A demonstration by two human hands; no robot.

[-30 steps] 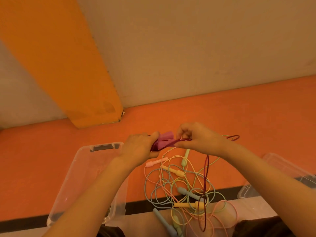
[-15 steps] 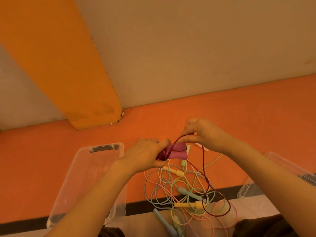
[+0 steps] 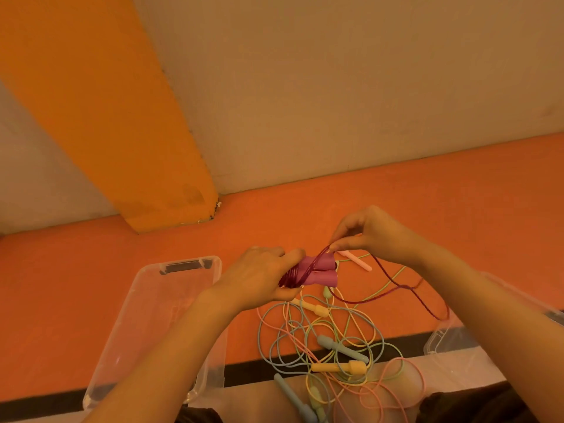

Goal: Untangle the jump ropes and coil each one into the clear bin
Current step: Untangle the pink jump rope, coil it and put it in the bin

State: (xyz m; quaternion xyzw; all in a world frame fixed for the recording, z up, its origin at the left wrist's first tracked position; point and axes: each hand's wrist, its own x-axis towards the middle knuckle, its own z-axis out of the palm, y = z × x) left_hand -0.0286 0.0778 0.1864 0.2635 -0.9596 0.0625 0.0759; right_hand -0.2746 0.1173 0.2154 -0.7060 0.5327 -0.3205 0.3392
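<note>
Below and to the left of the left hand (image 3: 259, 279), the clear bin (image 3: 146, 325) lies open on the orange floor (image 3: 396, 203), with no rope visible in it. The left hand grips the two magenta handles (image 3: 317, 271) held side by side, with turns of the maroon cord (image 3: 381, 296) wound around them just beside the thumb. The right hand (image 3: 375, 236), above and to the right of the handles, pinches the cord between thumb and fingers; the free length sags below its wrist in a loose loop. Below both hands lies the tangle of pastel ropes (image 3: 329, 346).

To wind well: keep the handles parallel and clamped; feed the cord under light, even tension; lay each turn beside the last; lift the slack clear of the tangle so it does not snag.
</note>
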